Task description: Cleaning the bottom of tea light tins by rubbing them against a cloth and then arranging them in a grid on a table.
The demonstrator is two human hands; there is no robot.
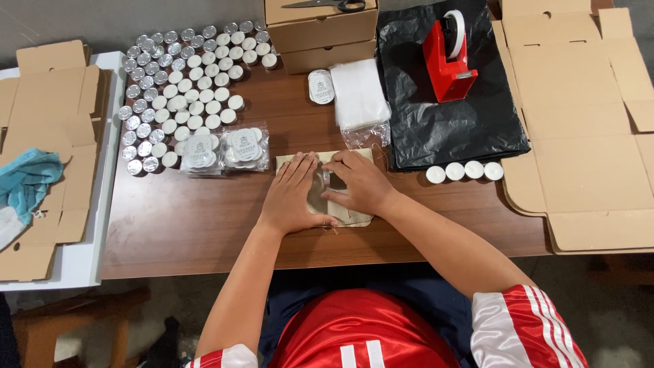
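Scissors (327,5) on boxes (320,31), candles (184,82) left

Two bare arms reaching forward, left hand (294,194) flat, palm down, fingers spread a little, right hand (357,182) beside it, palm down, fingers bent, fingertips of both hands nearly touching

A brown wood-grain desk (204,225) fills the middle — a white side table (82,262) butts against its left edge. Grey concrete floor (75,20) shows at the far left, and a low wooden stool (75,320) stands near left — even light.
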